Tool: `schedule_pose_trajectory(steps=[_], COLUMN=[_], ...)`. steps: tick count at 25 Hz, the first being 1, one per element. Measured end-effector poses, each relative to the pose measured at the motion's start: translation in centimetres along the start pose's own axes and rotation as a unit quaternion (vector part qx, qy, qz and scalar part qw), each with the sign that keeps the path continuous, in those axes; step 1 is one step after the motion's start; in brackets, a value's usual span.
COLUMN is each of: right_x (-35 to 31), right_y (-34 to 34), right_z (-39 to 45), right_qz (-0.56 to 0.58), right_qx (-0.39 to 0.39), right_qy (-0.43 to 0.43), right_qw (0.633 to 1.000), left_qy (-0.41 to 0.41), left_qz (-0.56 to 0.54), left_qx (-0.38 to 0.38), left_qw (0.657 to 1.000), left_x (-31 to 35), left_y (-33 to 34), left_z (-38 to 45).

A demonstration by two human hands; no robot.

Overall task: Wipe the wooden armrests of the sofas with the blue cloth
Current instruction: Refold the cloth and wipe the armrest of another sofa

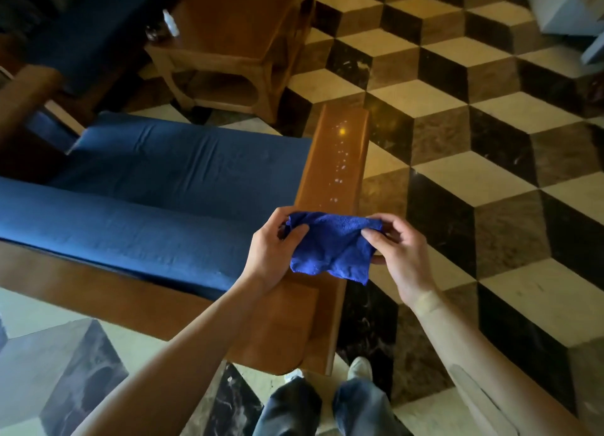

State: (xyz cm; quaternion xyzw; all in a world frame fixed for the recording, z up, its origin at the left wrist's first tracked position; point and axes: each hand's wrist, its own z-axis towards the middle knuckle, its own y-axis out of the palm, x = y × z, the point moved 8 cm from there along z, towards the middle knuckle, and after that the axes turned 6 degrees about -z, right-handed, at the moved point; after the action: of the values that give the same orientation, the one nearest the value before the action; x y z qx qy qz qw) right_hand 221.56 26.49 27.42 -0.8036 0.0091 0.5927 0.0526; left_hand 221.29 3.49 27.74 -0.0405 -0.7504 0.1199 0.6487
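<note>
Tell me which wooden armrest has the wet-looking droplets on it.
The armrest directly under the blue cloth, right of the blue seat cushion. Pale specks run along its top; the armrest at far left shows none.

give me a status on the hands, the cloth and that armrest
Left hand and right hand both pinch the blue cloth, held above the wooden armrest. Droplets on the wood ahead. Nothing in the way.
</note>
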Motion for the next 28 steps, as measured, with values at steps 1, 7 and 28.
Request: schedule_pose_trajectory(steps=[1,7,28], right_x=[1.4,12.4,23.5], right_y=[0.4,2.4,12.2], right_z=[0.4,3.5,17.8], right_qz=[0.002,0.020,-0.656], right_qx=[0.006,0.038,-0.070], right_qy=[0.011,0.101,-0.244], right_qw=[1.000,0.994,0.710], left_qy=[-0.007,-0.064,-0.127], left_qz=[0.008,0.221,0.131], left_qx=[-0.014,-0.047,0.203], left_qw=[1.000,0.972,0.962], left_x=[-1.2,-8.5,-22.0], left_y=[0.2,2.4,6.3], left_z=[0.4,3.4,13.9])
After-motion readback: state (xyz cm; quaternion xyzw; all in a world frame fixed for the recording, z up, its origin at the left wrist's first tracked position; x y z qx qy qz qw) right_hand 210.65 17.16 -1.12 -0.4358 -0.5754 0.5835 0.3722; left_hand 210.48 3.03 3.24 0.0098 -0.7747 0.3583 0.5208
